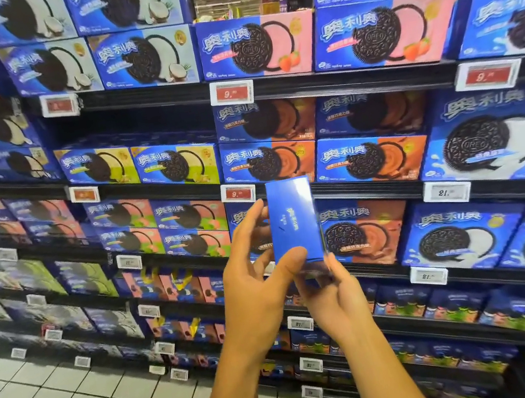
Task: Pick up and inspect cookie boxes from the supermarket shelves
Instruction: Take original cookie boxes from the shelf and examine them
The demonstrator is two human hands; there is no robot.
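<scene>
You pinch the glossy blue cardboard cookie box (293, 219) upright, left hand (257, 286) and right hand (331, 295) gripping its lower end, narrow side turned toward you for reading

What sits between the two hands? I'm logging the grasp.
In the head view, a blue cookie box stands on end between them, the left hand on its left side and the right hand under its bottom.

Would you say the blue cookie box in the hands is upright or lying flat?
Upright: the blue cookie box stands on end, its narrow side facing the camera.
</scene>
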